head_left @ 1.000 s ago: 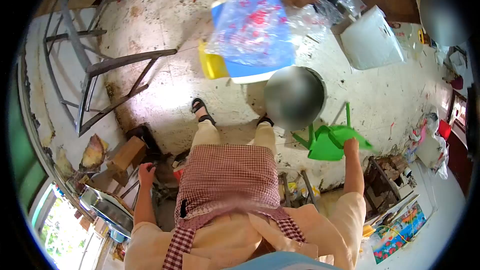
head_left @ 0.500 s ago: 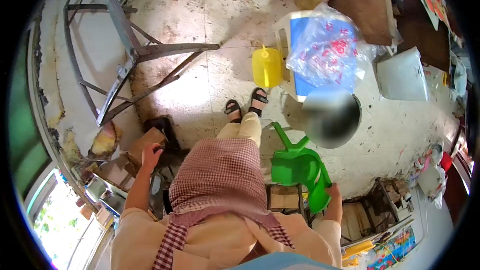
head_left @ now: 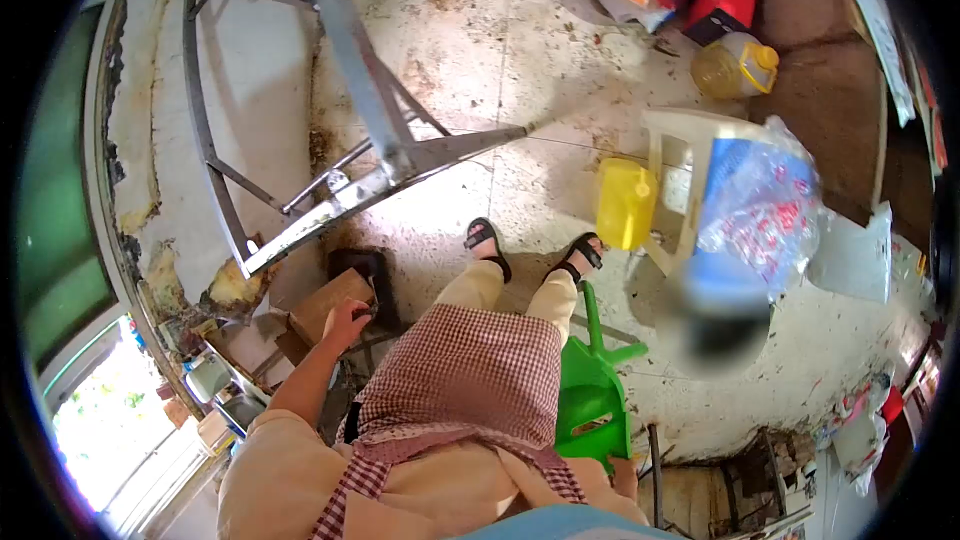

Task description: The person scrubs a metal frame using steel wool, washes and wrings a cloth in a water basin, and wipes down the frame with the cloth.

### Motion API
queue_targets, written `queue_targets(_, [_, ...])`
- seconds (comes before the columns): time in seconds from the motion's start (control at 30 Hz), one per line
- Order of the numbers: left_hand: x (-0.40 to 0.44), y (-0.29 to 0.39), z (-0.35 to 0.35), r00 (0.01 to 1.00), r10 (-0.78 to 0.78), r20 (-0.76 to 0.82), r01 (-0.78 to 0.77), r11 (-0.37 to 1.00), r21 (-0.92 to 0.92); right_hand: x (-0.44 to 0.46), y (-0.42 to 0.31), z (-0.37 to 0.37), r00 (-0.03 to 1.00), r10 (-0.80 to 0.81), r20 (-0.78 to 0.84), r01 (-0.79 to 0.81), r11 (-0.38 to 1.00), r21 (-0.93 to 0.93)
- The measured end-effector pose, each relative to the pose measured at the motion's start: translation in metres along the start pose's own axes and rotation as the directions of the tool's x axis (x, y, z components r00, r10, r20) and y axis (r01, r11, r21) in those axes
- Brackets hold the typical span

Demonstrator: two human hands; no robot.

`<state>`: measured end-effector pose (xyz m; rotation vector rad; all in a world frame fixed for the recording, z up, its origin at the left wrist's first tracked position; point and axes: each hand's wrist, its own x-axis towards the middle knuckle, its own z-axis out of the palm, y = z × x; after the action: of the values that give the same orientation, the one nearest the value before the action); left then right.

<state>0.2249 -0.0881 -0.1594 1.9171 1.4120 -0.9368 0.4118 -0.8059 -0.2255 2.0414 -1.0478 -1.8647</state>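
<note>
My right hand [head_left: 622,477] grips the edge of a green plastic chair [head_left: 592,390], which is small and tilted beside my right leg. Its legs point away from me and part of it is behind my apron [head_left: 465,370]. To the left of my body, my left hand [head_left: 347,322] is held out with its fingers curled. A small dark thing shows at those fingertips, too small to name. Just beyond that hand is a brown cardboard box [head_left: 328,302].
A grey metal frame [head_left: 375,100] lies tipped on the dirty floor. Ahead to the right stand a yellow plastic jug [head_left: 627,205], a clear plastic bag [head_left: 765,210] on a blue-topped stool, and an oil bottle [head_left: 733,67]. A white bucket [head_left: 853,255] stands further right.
The green chair has come closer to my right leg, with my right hand still on it. My feet have stepped apart. The view has turned, so the frame and stool appear further right.
</note>
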Motion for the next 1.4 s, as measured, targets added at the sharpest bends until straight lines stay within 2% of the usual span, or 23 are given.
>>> queue_targets(0.17, [0.025,-0.025,-0.010,1.000,0.023,-0.016,-0.024,1.000,-0.018,-0.057,-0.047,0.026,0.963,0.217,0.160,-0.238,0.963,0.129])
queue_targets(0.23, [0.035,-0.022,-0.011,1.000,-0.003,0.006,0.003,0.999,0.053,-0.056,-0.062,0.037,0.966,0.208,0.153,-0.229,0.963,0.142])
queue_targets(0.37, [0.037,-0.011,-0.015,0.998,0.037,-0.046,-0.037,0.999,0.002,-0.059,-0.086,0.051,0.989,0.118,0.088,-0.126,0.987,0.095])
queue_targets(0.5, [0.066,-0.011,-0.006,0.999,-0.033,-0.030,0.029,0.991,-0.130,-0.072,-0.114,0.039,0.992,-0.080,-0.102,0.058,0.978,-0.200])
queue_targets(0.6, [0.094,-0.035,0.005,0.992,-0.064,-0.110,0.026,0.948,-0.318,-0.114,-0.173,0.021,0.905,-0.304,-0.298,0.123,0.858,-0.500])
queue_targets(0.63, [0.099,-0.027,0.000,0.987,-0.103,-0.127,0.047,0.924,-0.380,-0.131,-0.210,0.016,0.836,-0.415,-0.358,0.165,0.813,-0.559])
queue_targets(0.67, [0.103,-0.019,-0.003,0.980,-0.143,-0.140,0.067,0.892,-0.447,-0.145,-0.253,0.011,0.696,-0.599,-0.397,0.348,0.764,-0.543])
queue_targets(0.7, [0.107,-0.015,-0.009,0.974,-0.145,-0.176,0.043,0.874,-0.483,-0.140,-0.303,0.005,0.403,-0.828,-0.390,0.640,0.560,-0.526])
queue_targets(0.73, [0.111,-0.011,-0.015,0.966,-0.148,-0.210,0.019,0.856,-0.517,-0.174,-0.362,0.007,0.101,-0.911,-0.400,0.935,0.224,-0.274])
queue_targets(0.77, [0.115,-0.015,-0.014,0.957,-0.157,-0.242,-0.003,0.834,-0.551,-0.215,-0.419,0.009,-0.020,-0.936,-0.352,0.978,0.055,-0.201])
queue_targets(0.8, [0.149,-0.047,0.019,0.950,-0.118,-0.288,-0.050,0.856,-0.515,-0.262,-0.464,0.019,-0.050,-0.942,-0.333,0.980,0.018,-0.197])
queue_targets(0.83, [0.181,-0.068,0.046,0.921,-0.018,-0.390,-0.130,0.928,-0.350,-0.280,-0.507,0.032,-0.200,-0.931,-0.305,0.963,-0.129,-0.238])
queue_targets(0.87, [0.195,-0.077,0.062,0.898,-0.016,-0.440,-0.241,0.817,-0.523,-0.292,-0.542,0.042,-0.345,-0.900,-0.267,0.923,-0.274,-0.272])
queue_targets(0.9, [0.207,-0.090,0.075,0.871,-0.024,-0.491,-0.351,0.670,-0.654,-0.302,-0.567,0.052,-0.479,-0.840,-0.257,0.811,-0.310,-0.496])
queue_targets(0.93, [0.229,-0.111,0.091,0.893,0.017,-0.450,-0.263,0.831,-0.490,-0.308,-0.590,0.059,-0.604,-0.766,-0.220,0.651,-0.314,-0.691])
queue_targets(1.0, [0.285,-0.150,0.137,0.812,0.030,-0.583,-0.527,0.465,-0.711,-0.307,-0.627,0.070,-0.701,-0.653,-0.286,0.646,-0.411,-0.643])
queue_targets(1.07, [0.277,-0.139,0.106,0.795,0.035,-0.606,-0.566,0.403,-0.719,-0.286,-0.663,0.063,-0.554,-0.664,-0.503,0.798,-0.596,-0.092])
queue_targets(1.13, [0.258,-0.122,0.067,0.725,0.119,-0.679,-0.668,0.365,-0.649,-0.264,-0.693,0.050,-0.322,-0.750,-0.577,0.616,-0.629,0.474])
queue_targets(1.17, [0.247,-0.116,0.051,0.727,0.135,-0.673,-0.672,0.344,-0.656,-0.277,-0.688,0.059,-0.432,-0.695,-0.575,0.779,-0.609,0.150])
queue_targets(1.2, [0.237,-0.109,0.037,0.771,0.136,-0.622,-0.627,0.338,-0.702,-0.294,-0.681,0.068,-0.536,-0.629,-0.563,0.827,-0.526,-0.200])
queue_targets(1.27, [0.226,-0.098,0.021,0.817,0.162,-0.554,-0.571,0.365,-0.735,-0.299,-0.675,0.070,-0.439,-0.656,-0.615,0.765,-0.632,0.128])
queue_targets(1.3, [0.230,-0.097,0.020,0.784,0.204,-0.586,-0.610,0.425,-0.668,-0.332,-0.653,0.085,-0.382,-0.657,-0.650,0.790,-0.597,0.140])
queue_targets(1.4, [0.231,-0.095,0.026,0.830,0.181,-0.527,-0.557,0.298,-0.775,-0.347,-0.651,0.084,-0.435,-0.679,-0.592,0.827,-0.561,0.034])
